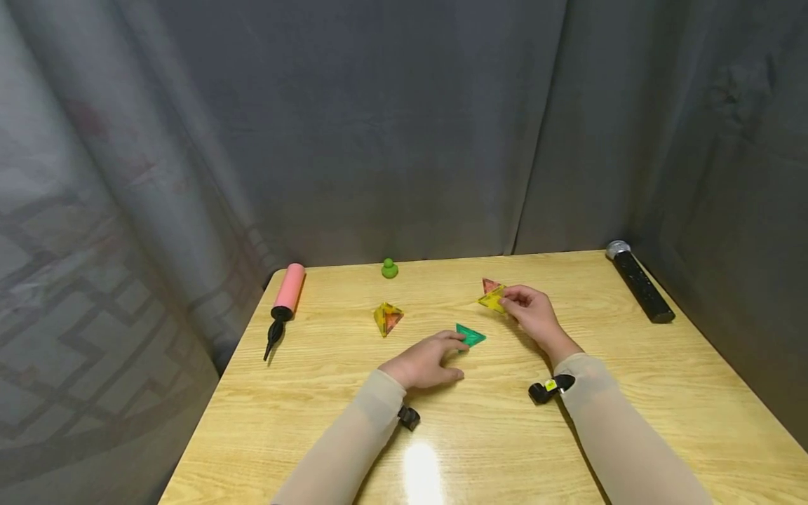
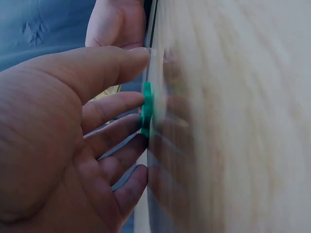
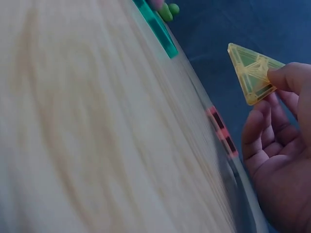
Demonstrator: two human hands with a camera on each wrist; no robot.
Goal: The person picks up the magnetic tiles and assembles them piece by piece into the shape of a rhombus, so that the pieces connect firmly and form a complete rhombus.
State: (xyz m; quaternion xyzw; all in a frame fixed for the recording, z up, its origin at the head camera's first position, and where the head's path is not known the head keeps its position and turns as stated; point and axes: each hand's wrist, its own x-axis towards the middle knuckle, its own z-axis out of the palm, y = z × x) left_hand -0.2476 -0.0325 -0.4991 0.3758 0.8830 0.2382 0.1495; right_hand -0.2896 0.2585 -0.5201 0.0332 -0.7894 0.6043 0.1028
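Your reference is the gap between two triangles: the yellow tile (image 1: 491, 300) in your right hand (image 1: 536, 319) and the green tile (image 1: 472, 337) under the fingertips of your left hand (image 1: 429, 361). From the green tile, the yellow one lies farther off across the bench (image 1: 492, 435) and a little to the right, the two well short of touching. The green tile lies flat, its longer run pointing right, away from your left fingers; your left hand is plainly the nearer one to it.

Your right thumb and fingers pinch the yellow tile by one corner; the right wrist view shows it raised off the bench and tilted, its free end pointing away from your palm. Your left hand isn't clamped on anything: the fingers are stretched out, their tips appearing to touch the green tile, and the thumb stands apart from it.

Your left forearm slants up and to the right, back of the hand to the head view; your right forearm slants up and to the left, fingers pointing left.

Just beyond the yellow tile you have the red tile (image 1: 489, 283), on the bench and partly covered in the head view. The pyramid (image 1: 387, 319), yellow and orange-red, stands to the left of the green tile, beyond your left hand.
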